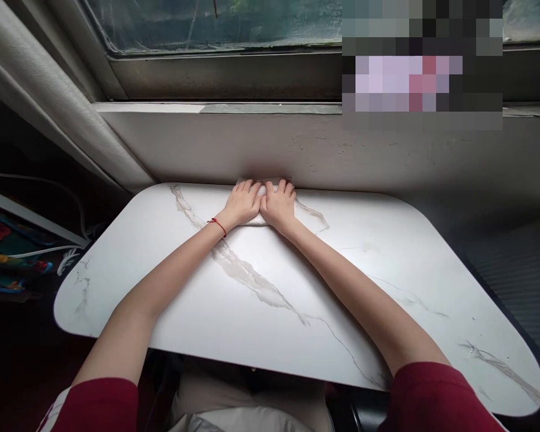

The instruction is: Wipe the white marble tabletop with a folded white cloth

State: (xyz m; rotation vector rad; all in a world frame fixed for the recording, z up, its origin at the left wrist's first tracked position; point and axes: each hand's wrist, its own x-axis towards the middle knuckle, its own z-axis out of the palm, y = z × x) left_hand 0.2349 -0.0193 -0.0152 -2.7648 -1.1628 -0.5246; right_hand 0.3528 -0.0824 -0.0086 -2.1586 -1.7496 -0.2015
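Note:
At the far edge of a white marble-patterned table [279,300], both arms reach out and the two hands meet side by side. Under them lies a folded white cloth [255,221], mostly covered by the palms. My left hand [243,203], with a red string bracelet [217,225] at its wrist, presses on the cloth's left part with fingers curled over it. My right hand [279,204] grips the right part in the same way. The thumbs come together in the middle, and the fingertips are close to the wall.
A grey wall panel [198,144] rises behind the table, with a window [216,27] above. A light curtain [67,90] hangs at the left, near white cables [67,259] and colourful fabric [9,258]. A pixelated patch hides the upper right. Dark ribbed seating [513,282] lies at right.

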